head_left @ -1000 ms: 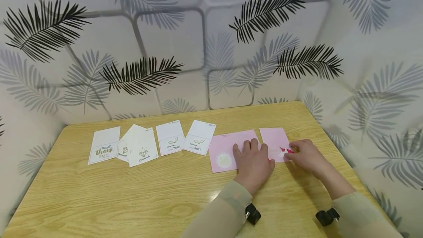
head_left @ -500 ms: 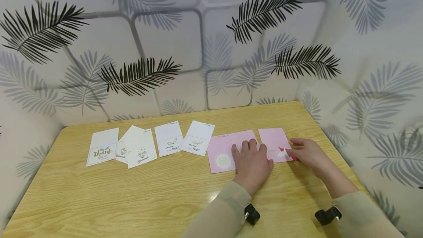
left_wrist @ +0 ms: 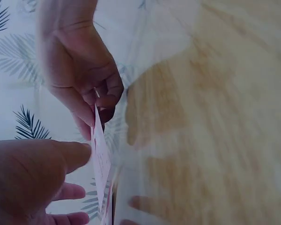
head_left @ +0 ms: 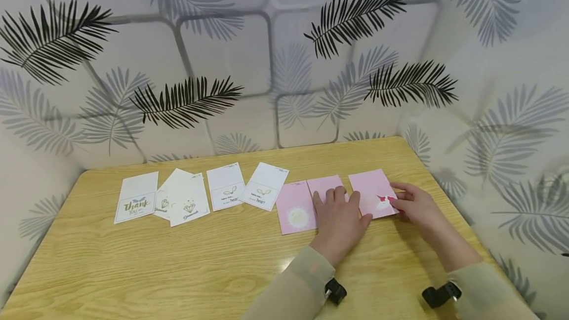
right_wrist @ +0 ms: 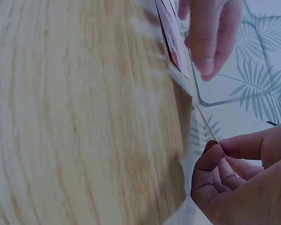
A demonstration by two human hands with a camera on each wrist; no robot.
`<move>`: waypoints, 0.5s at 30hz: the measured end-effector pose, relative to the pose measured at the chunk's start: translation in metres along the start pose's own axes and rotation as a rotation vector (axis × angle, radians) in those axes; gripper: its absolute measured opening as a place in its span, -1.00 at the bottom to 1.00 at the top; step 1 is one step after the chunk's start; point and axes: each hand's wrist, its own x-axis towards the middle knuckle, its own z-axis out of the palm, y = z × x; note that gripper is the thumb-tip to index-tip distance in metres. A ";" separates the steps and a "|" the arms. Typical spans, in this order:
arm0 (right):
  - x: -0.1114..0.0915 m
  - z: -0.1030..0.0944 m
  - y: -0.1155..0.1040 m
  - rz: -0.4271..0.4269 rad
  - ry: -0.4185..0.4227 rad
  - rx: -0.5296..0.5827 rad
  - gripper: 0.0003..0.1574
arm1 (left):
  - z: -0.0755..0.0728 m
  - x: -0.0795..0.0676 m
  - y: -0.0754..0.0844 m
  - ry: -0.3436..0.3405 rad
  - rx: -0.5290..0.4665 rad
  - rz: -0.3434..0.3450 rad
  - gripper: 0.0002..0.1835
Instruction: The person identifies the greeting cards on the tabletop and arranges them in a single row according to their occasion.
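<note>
My right hand (head_left: 418,209) pinches the right edge of a pink card (head_left: 366,186) with a red-and-white unicorn-like print. In the right wrist view that card (right_wrist: 205,118) slopes up from the table to the thumb and fingers. Spread over a second pink card (head_left: 324,183) is my left hand (head_left: 339,219), its thumb reaching toward the held card's lower left corner and its palm hiding the second card's lower part. Left of it lies a third pink card (head_left: 291,196) with a pale round print. In the left wrist view, my left hand (left_wrist: 37,178) has its fingers extended.
Several white cards lie in a row on the wooden table (head_left: 178,270): a "Thank you" card (head_left: 137,196), two overlapping diamond cards (head_left: 189,199), and two winged-heart cards (head_left: 225,186). A leaf-patterned wall (head_left: 249,63) rises behind the table and along its sides.
The right hand has taken hold of the unicorn card's edge, and the card has shifted slightly right and up. A dividing line now shows between the other two pink cards. The left hand stays put.
</note>
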 end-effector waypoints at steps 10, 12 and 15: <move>0.008 -0.017 0.007 -0.003 0.039 0.155 -0.16 | -0.003 0.009 0.004 0.032 -0.144 0.090 -0.58; 0.011 -0.020 0.008 0.000 0.043 0.155 -0.16 | -0.002 0.012 0.005 0.008 -0.181 0.109 -0.58; 0.014 -0.022 0.009 0.015 0.057 0.166 -0.17 | 0.000 0.017 0.004 -0.017 -0.229 0.141 -0.58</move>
